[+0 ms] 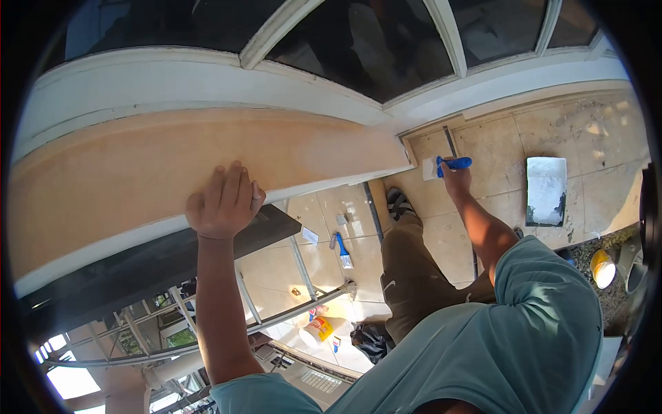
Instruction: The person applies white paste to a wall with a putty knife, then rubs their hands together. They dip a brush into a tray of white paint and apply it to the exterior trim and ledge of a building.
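Note:
My left hand (226, 200) rests on the peach-coloured window ledge (296, 148), palm down with the fingers stretched out near its front edge. Nothing is held in it. Off to the right, my right hand (456, 181) is closed around a blue-handled putty knife (456, 163), whose wide pale blade points left, just past the end of the ledge. Further right, a dark rectangular tray (546, 222) has white material spread over most of it.
White-framed windows (358, 55) run above the ledge. Below it are a dark board (272, 228) and metal railings (300, 265). On the tiled floor lie a blue-handled brush (344, 250), a yellow-and-white tub (316, 332) and a black bag (371, 341). Another yellow container (603, 269) stands at right.

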`<state>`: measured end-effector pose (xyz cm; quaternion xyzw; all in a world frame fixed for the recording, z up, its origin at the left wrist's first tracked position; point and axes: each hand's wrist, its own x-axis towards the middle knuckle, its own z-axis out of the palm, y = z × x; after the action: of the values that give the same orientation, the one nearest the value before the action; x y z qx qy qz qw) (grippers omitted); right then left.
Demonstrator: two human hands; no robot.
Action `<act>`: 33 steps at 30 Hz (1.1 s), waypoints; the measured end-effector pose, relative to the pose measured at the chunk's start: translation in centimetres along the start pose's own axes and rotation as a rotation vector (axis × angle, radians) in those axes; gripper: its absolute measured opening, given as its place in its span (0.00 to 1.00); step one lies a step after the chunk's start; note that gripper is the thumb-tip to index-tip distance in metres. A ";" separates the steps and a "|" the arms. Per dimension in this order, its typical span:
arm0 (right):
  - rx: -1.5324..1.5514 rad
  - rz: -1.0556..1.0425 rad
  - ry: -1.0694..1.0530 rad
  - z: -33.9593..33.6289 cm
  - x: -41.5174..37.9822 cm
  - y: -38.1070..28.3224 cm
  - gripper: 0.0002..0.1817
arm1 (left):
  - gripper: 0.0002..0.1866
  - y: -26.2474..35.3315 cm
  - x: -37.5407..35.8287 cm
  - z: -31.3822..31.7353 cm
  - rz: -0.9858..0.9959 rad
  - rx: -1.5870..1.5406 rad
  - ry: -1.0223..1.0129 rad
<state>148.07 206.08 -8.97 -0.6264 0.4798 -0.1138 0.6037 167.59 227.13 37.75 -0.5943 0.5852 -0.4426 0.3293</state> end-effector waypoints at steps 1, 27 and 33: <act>-0.147 -0.048 0.069 -4.3 0.0 -0.3 0.10 | 0.09 0.1 0.0 0.0 0.003 -0.010 0.013; -0.513 0.688 0.538 -61.2 -43.2 33.8 0.24 | 0.31 29.1 5.5 -11.0 -0.605 -0.922 -0.501; -0.510 0.855 0.632 -61.4 -40.7 29.1 0.23 | 0.34 36.5 -1.7 -17.4 -0.659 -1.042 -1.085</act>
<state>69.31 201.88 -1.36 -0.4386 0.8585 0.0776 0.2540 137.14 227.41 11.12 -0.9438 0.2704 0.1608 0.1012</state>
